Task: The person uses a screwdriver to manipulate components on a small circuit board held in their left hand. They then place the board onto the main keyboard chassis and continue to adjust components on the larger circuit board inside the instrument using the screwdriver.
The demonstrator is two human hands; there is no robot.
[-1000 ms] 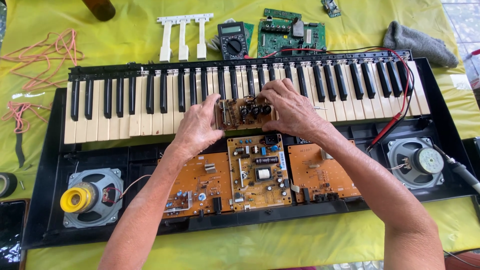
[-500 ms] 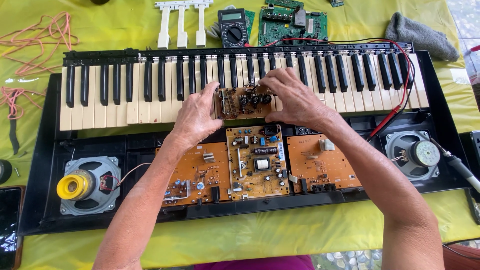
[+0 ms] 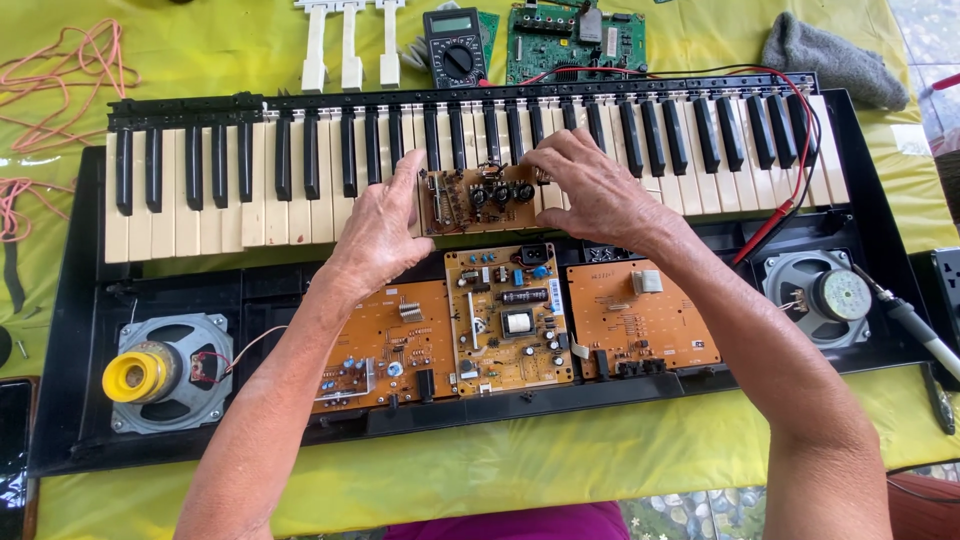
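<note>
An opened electronic keyboard (image 3: 200, 200) lies across a yellow-green cloth. A small brown circuit board (image 3: 478, 198) rests on its white keys near the middle. My left hand (image 3: 378, 232) grips the board's left edge with thumb and fingers. My right hand (image 3: 585, 185) holds its right edge, fingers curled over the top. Below the keys, inside the black case, three larger brown circuit boards (image 3: 510, 318) sit side by side.
A speaker with a yellow centre (image 3: 160, 372) sits at the case's left, a grey speaker (image 3: 822, 295) at its right. Behind the keys lie loose white keys (image 3: 350, 45), a multimeter (image 3: 455, 45), a green circuit board (image 3: 575, 40) and a grey cloth (image 3: 830, 55). A soldering iron (image 3: 925, 330) lies at right.
The view has shifted slightly, so the keyboard sits lower and nearer in frame. Both hands stay on the small board over the keys, barely moved.
</note>
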